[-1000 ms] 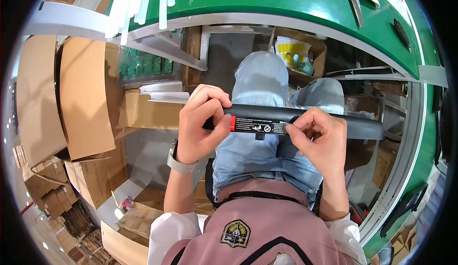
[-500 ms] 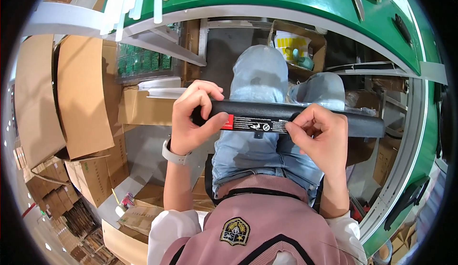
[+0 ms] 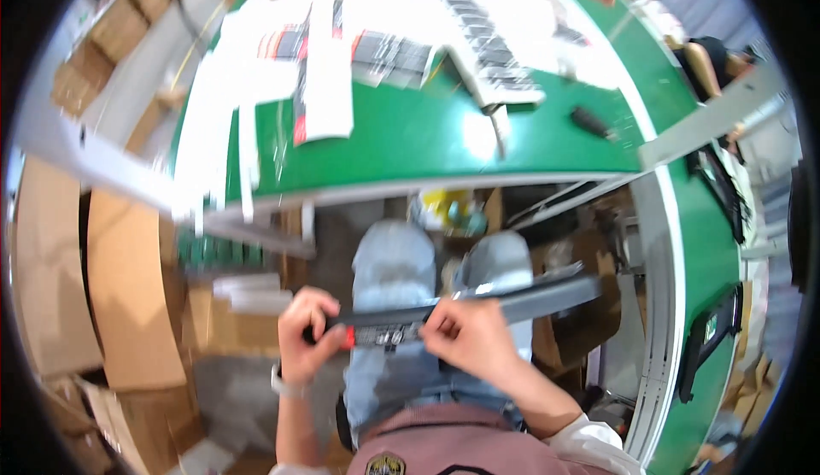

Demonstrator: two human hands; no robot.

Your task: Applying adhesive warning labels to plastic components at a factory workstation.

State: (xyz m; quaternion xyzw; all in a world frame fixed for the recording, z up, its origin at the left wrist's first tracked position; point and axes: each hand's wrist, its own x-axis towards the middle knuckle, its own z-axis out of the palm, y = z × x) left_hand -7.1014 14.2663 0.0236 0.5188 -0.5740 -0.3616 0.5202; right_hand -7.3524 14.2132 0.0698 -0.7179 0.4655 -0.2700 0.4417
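Observation:
A long black bar (image 3: 551,297) lies across my lap, slightly raised at its right end. A red-and-black printed label (image 3: 386,335) runs along its near side. At the bar's left end, my left hand (image 3: 301,338) is closed around it, thumb by the label's red part. My right hand (image 3: 470,331) is closed too, thumb and fingers pinched against the bar at the label's right end. Blur hides whether the fingertips grip the label's edge itself.
Ahead is a green workbench (image 3: 401,146) with sheets of labels (image 3: 389,56), a utility knife (image 3: 499,129) and a black-handled tool (image 3: 591,122). Cardboard boxes (image 3: 132,296) stand at the left. Another black part (image 3: 711,343) lies on the right bench; other people's hands show at the far side.
My view has tilted up and turned right, bringing more of the bench into sight. The bar stays in my hands, its right end now higher. My right hand stays at the label's right end.

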